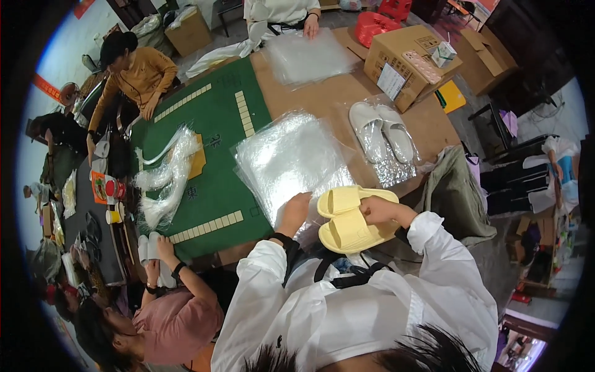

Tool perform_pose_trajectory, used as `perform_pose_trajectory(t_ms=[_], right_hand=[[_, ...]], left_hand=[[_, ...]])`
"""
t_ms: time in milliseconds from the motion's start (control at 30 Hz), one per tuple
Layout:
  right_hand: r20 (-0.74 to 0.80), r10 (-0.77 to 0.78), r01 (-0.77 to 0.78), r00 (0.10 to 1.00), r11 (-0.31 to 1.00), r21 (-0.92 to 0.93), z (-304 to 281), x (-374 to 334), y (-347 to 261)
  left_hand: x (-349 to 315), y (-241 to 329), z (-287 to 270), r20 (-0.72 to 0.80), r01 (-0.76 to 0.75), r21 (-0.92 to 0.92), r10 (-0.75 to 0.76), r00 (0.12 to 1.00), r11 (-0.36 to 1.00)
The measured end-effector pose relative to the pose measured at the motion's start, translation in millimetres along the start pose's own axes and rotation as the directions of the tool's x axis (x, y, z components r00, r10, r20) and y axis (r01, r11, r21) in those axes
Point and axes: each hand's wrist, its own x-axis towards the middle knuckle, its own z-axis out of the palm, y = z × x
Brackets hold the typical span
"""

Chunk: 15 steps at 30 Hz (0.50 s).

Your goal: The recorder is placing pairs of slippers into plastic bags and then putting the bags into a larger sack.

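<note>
A pair of pale yellow slide slippers (354, 217) is in my right hand (379, 211), which is closed round them with the fingers tucked into the foot opening. They are held just off the table's near edge, toes to the left. My left hand (294, 214) rests at the near edge of a stack of clear plastic bags (291, 155); its fingers look closed on a bag edge, though the fingertips are partly hidden. Beyond the slippers, a white pair of slippers (381, 133) lies in a clear bag on the brown tabletop.
A cardboard box (409, 65) stands at the back right. A green mat (217, 173) at left carries bundled clear strands (167, 180). Another person's hand (311, 26) touches a second bag stack (310, 56) across the table. A co-worker in pink (176, 316) handles white slippers nearby. A grey-green sack (455, 192) stands right.
</note>
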Motion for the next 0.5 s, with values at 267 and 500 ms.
perform_pose_trajectory(t_ms=[267, 500], right_hand=[[-0.092, 0.097, -0.12, 0.991, 0.95, -0.288, -6.4, 14.7, -1.0], [-0.213, -0.24, 0.032, 0.947, 0.731, -0.681, 2.5, 25.9, -5.0]], left_hand=[[8.2, 38.5, -17.3, 0.185, -0.134, 0.251, 0.089, 0.979, 0.959], [4.1, 48.8, -19.8, 0.035, -0.377, 0.492, 0.415, 0.909, 0.785]])
